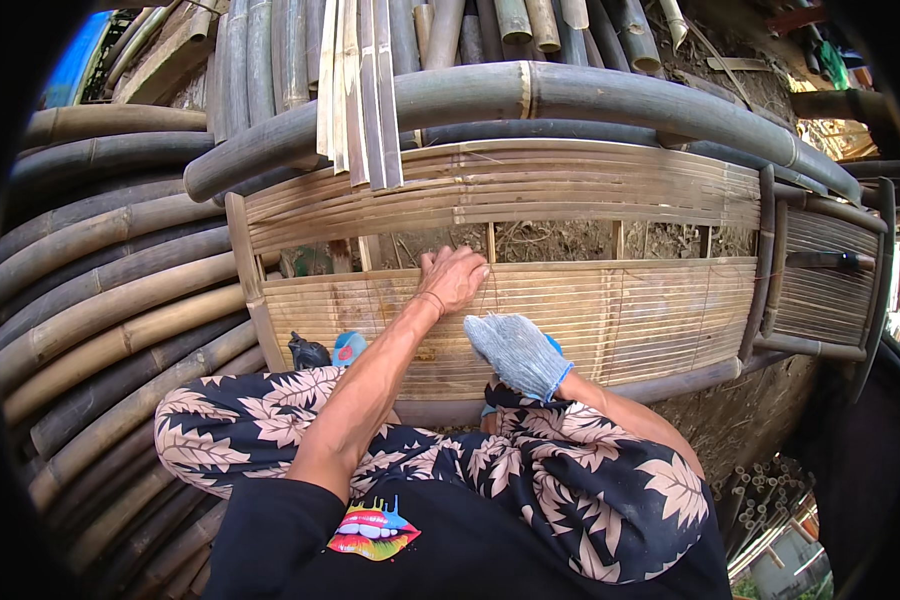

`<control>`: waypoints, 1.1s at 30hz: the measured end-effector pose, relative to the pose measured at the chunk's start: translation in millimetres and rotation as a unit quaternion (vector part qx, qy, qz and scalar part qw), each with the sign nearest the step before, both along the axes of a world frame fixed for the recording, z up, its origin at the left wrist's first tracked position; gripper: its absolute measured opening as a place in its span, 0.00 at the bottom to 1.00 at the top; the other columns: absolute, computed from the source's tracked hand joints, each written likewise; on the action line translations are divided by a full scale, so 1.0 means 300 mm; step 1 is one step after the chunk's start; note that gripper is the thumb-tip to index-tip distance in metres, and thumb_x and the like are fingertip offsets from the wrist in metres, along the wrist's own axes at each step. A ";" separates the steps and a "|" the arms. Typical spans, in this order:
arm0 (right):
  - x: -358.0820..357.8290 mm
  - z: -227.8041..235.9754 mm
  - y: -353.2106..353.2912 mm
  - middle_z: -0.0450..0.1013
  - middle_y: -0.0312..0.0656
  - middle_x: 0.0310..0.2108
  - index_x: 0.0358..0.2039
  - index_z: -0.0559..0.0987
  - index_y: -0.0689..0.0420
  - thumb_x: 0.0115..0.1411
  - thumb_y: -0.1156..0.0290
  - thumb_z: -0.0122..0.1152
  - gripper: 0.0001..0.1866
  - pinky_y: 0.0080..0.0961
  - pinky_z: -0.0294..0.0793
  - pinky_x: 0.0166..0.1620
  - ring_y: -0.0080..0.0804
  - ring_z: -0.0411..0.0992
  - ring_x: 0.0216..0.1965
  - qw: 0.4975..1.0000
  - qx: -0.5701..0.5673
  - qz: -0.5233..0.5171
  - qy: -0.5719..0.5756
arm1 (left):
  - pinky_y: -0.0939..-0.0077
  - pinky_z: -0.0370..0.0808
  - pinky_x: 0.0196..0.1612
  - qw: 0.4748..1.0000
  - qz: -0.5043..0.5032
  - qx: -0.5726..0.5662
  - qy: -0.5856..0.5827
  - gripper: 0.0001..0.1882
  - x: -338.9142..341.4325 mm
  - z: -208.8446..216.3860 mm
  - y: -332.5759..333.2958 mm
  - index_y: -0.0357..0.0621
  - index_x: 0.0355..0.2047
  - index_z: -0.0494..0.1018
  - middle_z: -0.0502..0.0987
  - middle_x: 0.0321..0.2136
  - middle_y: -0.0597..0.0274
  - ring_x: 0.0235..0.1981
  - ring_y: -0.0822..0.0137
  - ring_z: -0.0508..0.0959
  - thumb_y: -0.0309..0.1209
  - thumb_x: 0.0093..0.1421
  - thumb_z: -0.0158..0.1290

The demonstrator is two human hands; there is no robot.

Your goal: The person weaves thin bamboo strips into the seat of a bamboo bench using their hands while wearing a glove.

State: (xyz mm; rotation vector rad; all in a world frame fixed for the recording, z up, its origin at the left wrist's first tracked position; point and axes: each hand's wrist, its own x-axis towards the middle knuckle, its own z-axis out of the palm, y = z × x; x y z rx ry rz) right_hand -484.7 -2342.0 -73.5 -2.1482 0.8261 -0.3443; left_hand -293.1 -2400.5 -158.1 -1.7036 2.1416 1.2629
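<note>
My right hand (518,352), in a grey glove, lies flat and open on the bamboo slat panel (610,310), gripping nothing. Farther up, my bare left hand (453,278) pinches a thin slat at its top edge. I think I'm fitting it; it needs pressing in straight.

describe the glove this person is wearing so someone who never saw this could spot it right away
Start at the woven bamboo slat panel lying flat in front of the seated person, framed by thick bamboo poles. On its lower half, beside the bare left hand, rests the right hand. It wears a grey-blue knitted work glove, the only gloved hand in view.
</note>
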 end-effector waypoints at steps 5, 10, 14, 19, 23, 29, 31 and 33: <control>-0.272 -0.080 0.022 0.73 0.53 0.25 0.33 0.72 0.58 0.57 0.69 0.56 0.07 0.45 0.73 0.28 0.52 0.75 0.26 0.961 0.228 -0.010 0.159 | 0.54 0.58 0.51 0.999 0.019 -0.028 0.022 0.15 0.024 -0.011 -0.001 0.57 0.43 0.79 0.75 0.41 0.64 0.46 0.56 0.70 0.45 0.65 0.47; -0.285 -0.072 0.059 0.73 0.46 0.20 0.31 0.75 0.59 0.65 0.60 0.46 0.16 0.37 0.72 0.30 0.43 0.74 0.24 0.856 0.447 -0.255 0.047 | 0.55 0.61 0.55 0.987 0.067 -0.136 0.055 0.18 -0.007 0.003 -0.021 0.48 0.50 0.74 0.74 0.45 0.57 0.49 0.53 0.70 0.35 0.59 0.53; -0.392 -0.148 0.194 0.76 0.46 0.22 0.28 0.78 0.62 0.67 0.52 0.46 0.26 0.30 0.75 0.30 0.35 0.76 0.24 0.689 0.530 -0.492 -0.057 | 0.55 0.64 0.59 0.953 -0.045 -0.283 0.101 0.25 -0.155 0.088 0.016 0.44 0.54 0.70 0.71 0.51 0.54 0.54 0.52 0.68 0.29 0.53 0.55; -0.792 -0.139 0.254 0.76 0.55 0.31 0.31 0.78 0.64 0.62 0.53 0.56 0.22 0.46 0.78 0.39 0.51 0.77 0.31 0.713 0.198 -0.446 0.504 | 0.57 0.63 0.61 0.950 -0.069 -0.287 0.100 0.28 -0.373 0.047 0.079 0.40 0.57 0.67 0.69 0.55 0.51 0.58 0.52 0.66 0.33 0.55 0.55; -0.724 -0.061 0.062 0.73 0.46 0.39 0.42 0.78 0.55 0.57 0.59 0.60 0.16 0.43 0.73 0.44 0.48 0.73 0.41 0.787 -0.133 -0.475 0.370 | 0.57 0.62 0.62 0.954 -0.090 -0.278 0.062 0.26 -0.446 0.041 0.062 0.38 0.55 0.67 0.68 0.55 0.49 0.58 0.51 0.67 0.33 0.57 0.52; -0.619 -0.143 -0.142 0.76 0.44 0.33 0.27 0.80 0.53 0.54 0.65 0.58 0.08 0.40 0.71 0.40 0.43 0.74 0.40 0.865 -0.143 -0.264 0.402 | 0.58 0.64 0.62 0.939 -0.132 -0.303 0.095 0.22 -0.525 0.027 0.067 0.37 0.51 0.69 0.68 0.55 0.49 0.59 0.51 0.67 0.27 0.55 0.50; -0.614 -0.152 -0.160 0.76 0.44 0.30 0.24 0.80 0.54 0.53 0.66 0.57 0.08 0.40 0.71 0.40 0.43 0.74 0.39 0.855 -0.147 -0.218 0.446 | 0.59 0.64 0.61 0.939 -0.114 -0.302 0.120 0.24 -0.554 0.007 0.062 0.36 0.52 0.68 0.68 0.54 0.48 0.59 0.50 0.67 0.25 0.53 0.51; -0.592 -0.169 -0.150 0.76 0.47 0.29 0.25 0.80 0.57 0.55 0.64 0.55 0.11 0.43 0.73 0.39 0.47 0.75 0.37 0.866 -0.073 -0.252 0.426 | 0.59 0.65 0.61 0.944 -0.074 -0.280 0.157 0.25 -0.589 -0.002 0.040 0.42 0.53 0.69 0.69 0.54 0.51 0.59 0.50 0.67 0.23 0.52 0.51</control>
